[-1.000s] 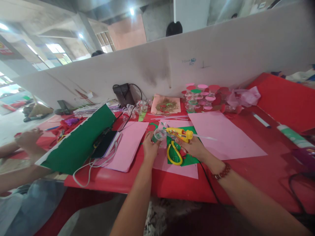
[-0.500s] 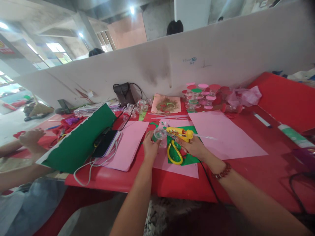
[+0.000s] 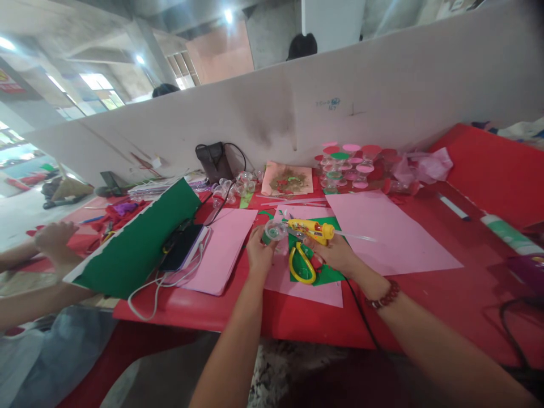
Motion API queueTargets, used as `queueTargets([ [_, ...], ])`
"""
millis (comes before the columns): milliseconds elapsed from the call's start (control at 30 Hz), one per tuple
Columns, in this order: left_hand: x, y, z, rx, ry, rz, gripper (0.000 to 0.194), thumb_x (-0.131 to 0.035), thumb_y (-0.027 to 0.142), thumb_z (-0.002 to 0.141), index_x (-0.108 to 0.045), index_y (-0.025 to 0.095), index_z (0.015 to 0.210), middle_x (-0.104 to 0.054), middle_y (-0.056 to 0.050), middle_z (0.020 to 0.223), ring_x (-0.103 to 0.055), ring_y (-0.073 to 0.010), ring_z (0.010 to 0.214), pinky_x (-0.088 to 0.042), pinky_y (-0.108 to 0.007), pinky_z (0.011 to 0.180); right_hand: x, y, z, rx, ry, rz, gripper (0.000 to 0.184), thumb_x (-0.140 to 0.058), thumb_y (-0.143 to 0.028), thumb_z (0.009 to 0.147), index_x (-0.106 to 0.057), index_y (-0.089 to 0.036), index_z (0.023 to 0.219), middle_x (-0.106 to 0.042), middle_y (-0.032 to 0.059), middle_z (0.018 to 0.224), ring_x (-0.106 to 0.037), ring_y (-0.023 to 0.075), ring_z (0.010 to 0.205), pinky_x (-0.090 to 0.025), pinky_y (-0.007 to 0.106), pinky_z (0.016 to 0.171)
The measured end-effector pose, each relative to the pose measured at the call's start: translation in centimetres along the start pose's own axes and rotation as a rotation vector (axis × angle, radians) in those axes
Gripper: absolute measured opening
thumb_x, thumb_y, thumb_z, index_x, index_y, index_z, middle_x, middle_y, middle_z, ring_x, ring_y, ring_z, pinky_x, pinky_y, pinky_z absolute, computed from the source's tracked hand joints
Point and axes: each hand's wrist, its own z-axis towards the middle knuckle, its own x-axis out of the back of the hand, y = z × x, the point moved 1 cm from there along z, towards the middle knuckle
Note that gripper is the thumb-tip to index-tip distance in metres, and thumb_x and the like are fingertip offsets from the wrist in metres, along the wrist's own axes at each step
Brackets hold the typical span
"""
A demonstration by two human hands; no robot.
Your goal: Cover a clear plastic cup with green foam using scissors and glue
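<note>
My left hand (image 3: 259, 249) is closed around a small clear plastic cup (image 3: 276, 230), its round opening facing up towards me. In my right hand (image 3: 334, 253) is a yellow glue gun (image 3: 312, 229), its nozzle pointing left at the cup's rim. A clear glue stick (image 3: 357, 236) pokes out of the gun's back end. Scissors with yellow handles (image 3: 302, 265) lie just below the gun, over a green sheet (image 3: 329, 277) on pink paper (image 3: 306, 294). Whether the nozzle touches the cup I cannot tell.
Clear cups with pink, red and green discs (image 3: 344, 164) are stacked at the back. Left are pink sheets (image 3: 225, 255), a phone (image 3: 182, 249) with a white cable and a green board (image 3: 140, 243). Another person's hand (image 3: 57, 241) is beyond. A black cord (image 3: 361, 311) hangs over the front edge.
My hands, the cup and the glue gun stay almost where they were. At the far left the other person's hand has shifted slightly.
</note>
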Motion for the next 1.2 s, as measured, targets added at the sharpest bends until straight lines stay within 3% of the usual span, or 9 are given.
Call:
queueTargets([
  [167, 0.08, 0.04, 0.0, -0.006, 0.002, 0.011, 0.038, -0.076, 0.018, 0.069, -0.073, 0.019, 0.107, -0.07, -0.007, 0.105, -0.064, -0.0238, 0.102, -0.049, -0.037, 0.093, -0.05, 0.27, 0.02, 0.052, -0.015, -0.019, 0.049, -0.057, -0.066, 0.082, -0.068, -0.019, 0.088, -0.05, -0.0029, 0.05, -0.046, 0.0134, 0.048, -0.037, 0.027, 0.048],
  [333, 0.11, 0.03, 0.0, 0.0, 0.015, 0.001, 0.034, -0.075, 0.018, 0.069, -0.073, 0.018, 0.103, -0.069, -0.008, 0.104, -0.064, -0.0235, 0.1, -0.049, -0.037, 0.092, -0.02, 0.28, 0.04, 0.083, 0.018, -0.005, 0.047, -0.059, -0.062, 0.083, -0.07, -0.018, 0.095, -0.054, -0.0016, 0.053, -0.052, 0.0155, 0.054, -0.041, 0.027, 0.052],
  [733, 0.29, 0.49, 0.06, 0.015, 0.026, 0.03, 0.034, -0.075, 0.02, 0.069, -0.073, 0.019, 0.103, -0.069, -0.006, 0.101, -0.064, -0.0219, 0.098, -0.049, -0.034, 0.09, -0.08, 0.78, 0.1, 0.042, -0.015, -0.008, 0.049, -0.058, -0.065, 0.082, -0.069, -0.018, 0.091, -0.051, -0.003, 0.048, -0.048, 0.0139, 0.048, -0.04, 0.027, 0.049],
  [900, 0.38, 0.81, 0.04, 0.015, 0.044, 0.023, 0.031, -0.074, 0.021, 0.069, -0.073, 0.019, 0.101, -0.069, -0.006, 0.1, -0.064, -0.0225, 0.098, -0.049, -0.036, 0.091, 0.0, 0.56, 0.08, 0.09, 0.017, -0.004, 0.048, -0.06, -0.065, 0.081, -0.07, -0.019, 0.093, -0.057, -0.0007, 0.054, -0.055, 0.0165, 0.056, -0.044, 0.028, 0.053],
  [1200, 0.39, 0.79, 0.07, 0.025, 0.055, 0.014, 0.031, -0.074, 0.019, 0.069, -0.074, 0.021, 0.1, -0.069, -0.005, 0.099, -0.063, -0.0221, 0.098, -0.049, -0.036, 0.091, -0.11, 0.47, 0.01, 0.049, -0.03, -0.015, 0.047, -0.058, -0.064, 0.082, -0.067, -0.018, 0.088, -0.046, -0.0047, 0.047, -0.044, 0.013, 0.047, -0.036, 0.026, 0.046],
])
